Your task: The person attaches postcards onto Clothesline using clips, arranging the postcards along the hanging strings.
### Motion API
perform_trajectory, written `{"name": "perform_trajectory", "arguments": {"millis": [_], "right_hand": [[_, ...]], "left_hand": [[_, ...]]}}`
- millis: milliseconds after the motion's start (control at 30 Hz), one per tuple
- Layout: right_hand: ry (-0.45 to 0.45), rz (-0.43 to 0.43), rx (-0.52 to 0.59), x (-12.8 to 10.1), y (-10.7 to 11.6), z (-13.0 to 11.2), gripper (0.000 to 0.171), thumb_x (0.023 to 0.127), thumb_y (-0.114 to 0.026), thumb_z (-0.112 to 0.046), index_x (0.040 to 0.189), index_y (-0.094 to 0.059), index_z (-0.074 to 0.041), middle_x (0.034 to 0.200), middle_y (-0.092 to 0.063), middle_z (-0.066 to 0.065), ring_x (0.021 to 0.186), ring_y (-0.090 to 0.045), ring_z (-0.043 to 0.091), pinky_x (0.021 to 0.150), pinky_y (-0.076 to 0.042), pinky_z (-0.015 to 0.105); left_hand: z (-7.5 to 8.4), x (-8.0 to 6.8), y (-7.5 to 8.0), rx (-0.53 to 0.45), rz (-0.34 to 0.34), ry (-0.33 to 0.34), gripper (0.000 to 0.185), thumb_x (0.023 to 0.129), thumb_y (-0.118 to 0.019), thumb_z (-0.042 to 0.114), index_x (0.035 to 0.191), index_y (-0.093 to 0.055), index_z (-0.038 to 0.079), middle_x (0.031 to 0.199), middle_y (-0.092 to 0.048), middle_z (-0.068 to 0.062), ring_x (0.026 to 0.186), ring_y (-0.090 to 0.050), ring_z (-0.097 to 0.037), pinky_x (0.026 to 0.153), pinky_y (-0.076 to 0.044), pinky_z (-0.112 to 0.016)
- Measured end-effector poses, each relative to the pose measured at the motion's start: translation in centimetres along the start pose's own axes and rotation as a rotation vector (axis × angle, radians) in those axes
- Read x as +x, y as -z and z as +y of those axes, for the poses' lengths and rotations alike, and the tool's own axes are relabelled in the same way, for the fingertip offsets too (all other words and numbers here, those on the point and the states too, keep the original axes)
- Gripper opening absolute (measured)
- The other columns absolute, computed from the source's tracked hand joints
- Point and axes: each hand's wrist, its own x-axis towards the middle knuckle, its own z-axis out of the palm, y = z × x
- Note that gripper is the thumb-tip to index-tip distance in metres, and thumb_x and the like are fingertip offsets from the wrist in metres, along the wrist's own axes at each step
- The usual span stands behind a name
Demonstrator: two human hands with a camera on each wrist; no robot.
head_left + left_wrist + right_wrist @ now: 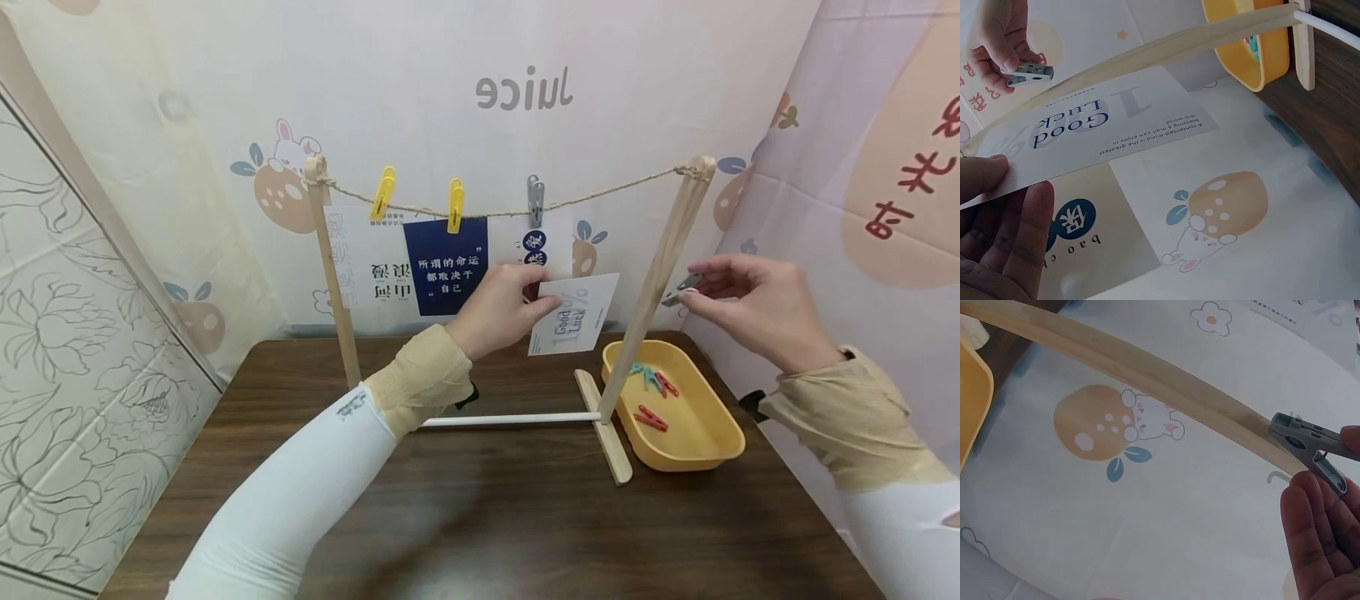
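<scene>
A: Where do the person's fingers sit?

B: The left hand [498, 310] pinches the "Good Luck" card [576, 314] by its left edge, holding it up just below the twine line [600, 193]. The right hand [750, 308] pinches a grey clothespin [681, 290] at its fingertips, beside the right wooden post [660, 267].

A: And around them?

B: A yellow tray [701, 450] of pegs lies below the right hand

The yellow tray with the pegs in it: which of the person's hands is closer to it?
Right. The right hand hangs just above the yellow tray's far end, pinching a grey peg. The left hand is beyond the wooden post, holding a card.
</scene>
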Motion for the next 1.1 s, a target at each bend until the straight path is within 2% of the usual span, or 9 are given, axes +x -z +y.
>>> {"name": "perform_trajectory", "arguments": {"millis": [300, 667, 1100], "right_hand": [[-0.004, 0.019, -0.002, 0.0, 0.2, -1.0, 0.029, 0.088, -0.086, 0.000, 0.116, -0.076, 0.004, 0.082, -0.066, -0.036, 0.073, -0.067, -0.013, 0.067, -0.052, 0.005], [0.072, 0.038, 0.049, 0.7, 0.7, -2.1, 0.029, 0.087, -0.082, 0.010, 0.115, -0.074, 0.011, 0.083, -0.068, -0.035, 0.071, -0.066, -0.014, 0.066, -0.051, 0.004], [0.142, 0.078, 0.099, 2.1, 1.1, -4.5, 0.029, 0.084, -0.084, 0.011, 0.112, -0.076, 0.008, 0.086, -0.074, -0.029, 0.074, -0.071, -0.010, 0.070, -0.054, 0.006]], "left_hand": [[0.6, 0.7, -0.2, -0.004, 0.007, 0.010, 0.018, 0.106, -0.072, 0.012, 0.119, -0.076, 0.001, 0.118, -0.081, -0.013, 0.096, -0.076, -0.016, 0.082, -0.060, -0.023], [1.6, 1.6, 0.0, 0.021, 0.061, -0.022, 0.013, 0.105, -0.072, 0.011, 0.114, -0.077, 0.002, 0.109, -0.081, -0.011, 0.089, -0.072, -0.015, 0.074, -0.053, -0.018], [2.5, 2.5, 0.7, 0.009, 0.072, 0.037, 0.018, 0.106, -0.072, 0.012, 0.121, -0.076, 0.003, 0.120, -0.081, -0.012, 0.101, -0.078, -0.016, 0.086, -0.061, -0.020]]}}
